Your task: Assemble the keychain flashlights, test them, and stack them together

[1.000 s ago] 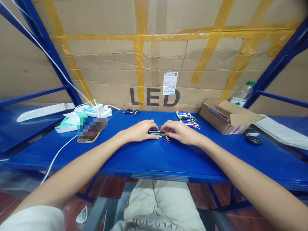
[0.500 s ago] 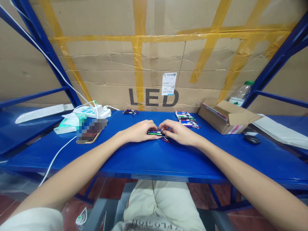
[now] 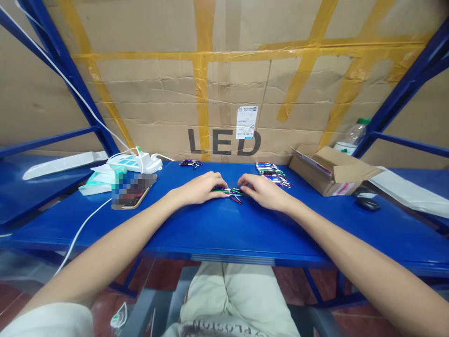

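Note:
Slim metallic keychain flashlights (image 3: 227, 191) with small carabiner clips lie bunched on the blue table in front of me. My left hand (image 3: 201, 188) is closed around their left ends, thumb on the near side and fingers on the far side. Just right of the clips hovers my right hand (image 3: 261, 191), its thumb and fingers curved but apart, with nothing visible in them. Beyond it, a row of several more keychain flashlights (image 3: 269, 171) in mixed colours is lined up. A small dark group of them (image 3: 189, 164) rests at the back edge.
At left are a phone (image 3: 135, 199), a white power strip (image 3: 131, 163) with cables and a teal-white packet (image 3: 96, 180). An open cardboard box (image 3: 329, 173), a black mouse (image 3: 367, 203) and a plastic bottle (image 3: 352, 135) stand at right. A large cardboard sheet (image 3: 157, 103) walls off the back.
My right hand has drawn slightly right, away from the bunch, and its fingers have come off the clips. The bunch has shifted a little left with my left hand.

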`<state>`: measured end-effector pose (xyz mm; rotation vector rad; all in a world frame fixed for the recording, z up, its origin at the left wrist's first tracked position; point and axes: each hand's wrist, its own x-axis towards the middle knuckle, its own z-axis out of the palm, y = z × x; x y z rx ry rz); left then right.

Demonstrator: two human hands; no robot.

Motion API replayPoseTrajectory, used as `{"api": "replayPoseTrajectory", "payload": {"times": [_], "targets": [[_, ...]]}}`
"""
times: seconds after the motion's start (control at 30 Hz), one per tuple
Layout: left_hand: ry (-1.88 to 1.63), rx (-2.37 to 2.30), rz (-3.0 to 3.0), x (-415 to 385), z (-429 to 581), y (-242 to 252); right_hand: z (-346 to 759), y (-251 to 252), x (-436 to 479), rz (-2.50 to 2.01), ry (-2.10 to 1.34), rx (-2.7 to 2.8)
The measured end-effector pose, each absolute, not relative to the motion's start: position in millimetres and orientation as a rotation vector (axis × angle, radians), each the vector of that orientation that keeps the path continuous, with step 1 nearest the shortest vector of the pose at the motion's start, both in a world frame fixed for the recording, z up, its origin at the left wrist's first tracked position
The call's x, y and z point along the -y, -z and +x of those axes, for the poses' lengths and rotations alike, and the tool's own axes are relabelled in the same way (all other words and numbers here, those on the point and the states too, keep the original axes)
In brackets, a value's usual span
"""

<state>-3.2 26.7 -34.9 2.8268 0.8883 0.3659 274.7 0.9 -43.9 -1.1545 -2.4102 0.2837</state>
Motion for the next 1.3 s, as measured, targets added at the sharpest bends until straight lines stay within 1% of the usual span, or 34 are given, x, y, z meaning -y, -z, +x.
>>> {"api": "replayPoseTrajectory", "payload": {"times": [0.17, 0.4, 0.67, 0.87, 1.1, 1.3], "targets": [[-0.298, -1.006, 2.912, -40.9, -17.4, 35.1, 273.7, 43.2, -0.4, -1.22, -0.258, 2.408], [-0.145, -1.349, 2.989, -65.4, -47.7, 32.4, 274.9, 44.0, -1.4, -1.233, -0.268, 2.423], [0.028, -1.724, 2.846, -91.8, -94.5, 24.5, 274.1, 45.3, -0.9, -1.231, -0.268, 2.424], [0.012, -1.854, 2.764, -98.7, -109.5, 25.2, 273.6, 45.1, -0.6, -1.239, -0.276, 2.429], [0.009, -1.98, 2.78, -100.2, -105.1, 28.8, 273.0, 46.3, -0.6, -1.234, -0.262, 2.449], [-0.061, -1.958, 2.78, -102.2, -98.7, 33.1, 272.6, 46.2, -0.2, -1.248, -0.26, 2.454]]}}
